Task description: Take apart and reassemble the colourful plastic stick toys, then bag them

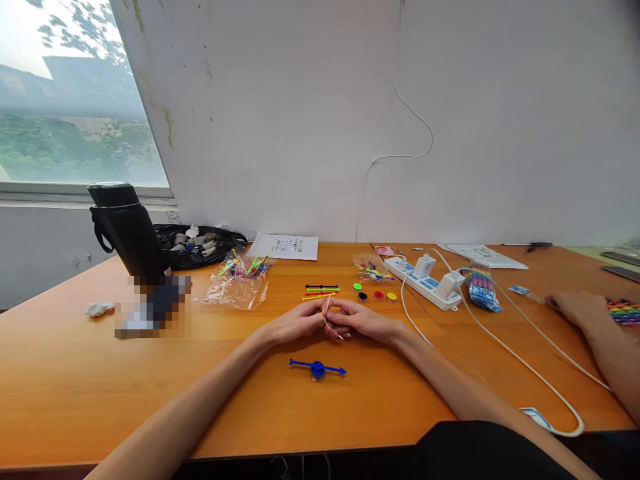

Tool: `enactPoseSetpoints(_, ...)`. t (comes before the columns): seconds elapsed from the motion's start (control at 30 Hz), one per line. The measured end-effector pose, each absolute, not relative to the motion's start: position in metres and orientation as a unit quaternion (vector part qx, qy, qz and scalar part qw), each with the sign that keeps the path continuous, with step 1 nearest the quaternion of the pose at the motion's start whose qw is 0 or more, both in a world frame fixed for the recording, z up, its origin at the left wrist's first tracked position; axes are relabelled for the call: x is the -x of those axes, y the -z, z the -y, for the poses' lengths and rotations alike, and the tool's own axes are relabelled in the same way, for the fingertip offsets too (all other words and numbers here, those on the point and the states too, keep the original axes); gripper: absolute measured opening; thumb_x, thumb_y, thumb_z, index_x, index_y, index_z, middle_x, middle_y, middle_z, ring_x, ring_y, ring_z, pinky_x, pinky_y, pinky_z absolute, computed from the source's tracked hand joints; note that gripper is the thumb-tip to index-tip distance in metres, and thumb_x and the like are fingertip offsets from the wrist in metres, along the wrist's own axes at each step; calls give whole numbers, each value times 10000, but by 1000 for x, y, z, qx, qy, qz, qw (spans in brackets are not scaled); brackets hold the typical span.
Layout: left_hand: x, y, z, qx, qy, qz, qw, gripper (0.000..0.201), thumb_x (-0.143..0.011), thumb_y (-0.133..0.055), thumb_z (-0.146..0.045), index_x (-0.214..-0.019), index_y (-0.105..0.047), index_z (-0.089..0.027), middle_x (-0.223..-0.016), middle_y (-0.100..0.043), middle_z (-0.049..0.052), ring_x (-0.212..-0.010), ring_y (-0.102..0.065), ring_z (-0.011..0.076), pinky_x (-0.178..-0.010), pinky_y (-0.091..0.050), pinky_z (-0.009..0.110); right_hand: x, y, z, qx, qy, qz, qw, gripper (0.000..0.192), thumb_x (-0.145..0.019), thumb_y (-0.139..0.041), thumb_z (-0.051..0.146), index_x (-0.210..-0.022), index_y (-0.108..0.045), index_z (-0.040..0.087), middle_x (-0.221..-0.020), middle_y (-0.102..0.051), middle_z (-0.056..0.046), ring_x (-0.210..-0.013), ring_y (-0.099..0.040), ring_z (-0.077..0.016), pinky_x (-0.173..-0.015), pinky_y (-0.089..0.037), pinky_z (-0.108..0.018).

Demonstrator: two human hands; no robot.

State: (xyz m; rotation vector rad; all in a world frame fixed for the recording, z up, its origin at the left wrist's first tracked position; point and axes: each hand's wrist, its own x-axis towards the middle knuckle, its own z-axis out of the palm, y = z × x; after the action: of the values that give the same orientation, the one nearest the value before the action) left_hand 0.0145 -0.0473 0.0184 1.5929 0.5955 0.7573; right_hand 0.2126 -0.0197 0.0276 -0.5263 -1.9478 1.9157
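Observation:
Over the middle of the table, my left hand (299,321) and my right hand (367,321) meet, fingertips pinched on a thin white spinner arrow (327,307). Its pointed end shows below the fingers; whether a round base is also between them I cannot tell. Nearer to me lies a blue arrow spinner (317,369) on a round clear-edged base. Just beyond my hands, several loose arrows (321,288) in black, green, red and yellow lie side by side. Right of them sit small round bases: green (357,287), black (363,297), red (379,295) and yellow (391,297).
Plastic bags of spinner parts (240,283) (371,268) lie at the back. A white power strip (425,283) with cables occupies the right. At left stand a black bottle (127,230) and a black bag of rubbish (200,243). Another person's hand (575,310) rests at far right.

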Motion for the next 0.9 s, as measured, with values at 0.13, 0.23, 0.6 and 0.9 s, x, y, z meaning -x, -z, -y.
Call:
enactPoseSetpoints(0.13, -14, -16, 46, -683, -332, -263, 595, 267, -914, -548, -329, -1106, -614, -156, -1084, -656, 93, -1053, -600, 217, -980, -438, 357, -212, -28, 20, 188, -676, 688, 184, 383, -907, -614, 551, -947, -467, 199, -729, -565, 29, -565, -392, -76, -531, -245, -241)
enactPoseSetpoints(0.23, -13, -15, 45, -688, -336, -276, 582, 275, -910, -536, -338, -1103, -617, -160, -1035, -643, 78, -1025, -582, 212, -945, -435, 342, -212, -28, 20, 189, -674, 689, 187, 378, -906, -616, 548, -944, -467, 203, -729, -561, 30, -572, -404, -79, -532, -253, -238)
enactPoseSetpoints(0.6, -8, -15, 40, -707, -332, -281, 557, 120, -884, -466, -269, -927, -532, -179, -757, -436, -18, -668, -353, 118, -646, -311, 258, -215, -25, 18, 191, -685, 673, 202, 367, -900, -639, 530, -966, -485, 203, -683, -480, 50, -552, -355, -79, -530, -248, -236)
enactPoseSetpoints(0.9, -8, -8, 35, -698, -356, -275, 558, 185, -949, -434, -342, -845, -429, -190, -722, -387, -39, -627, -324, 107, -625, -293, 263, -217, -17, 12, 213, -705, 620, 271, 334, -894, -670, 475, -988, -556, 175, -742, -572, 4, -598, -428, -91, -601, -387, -238)
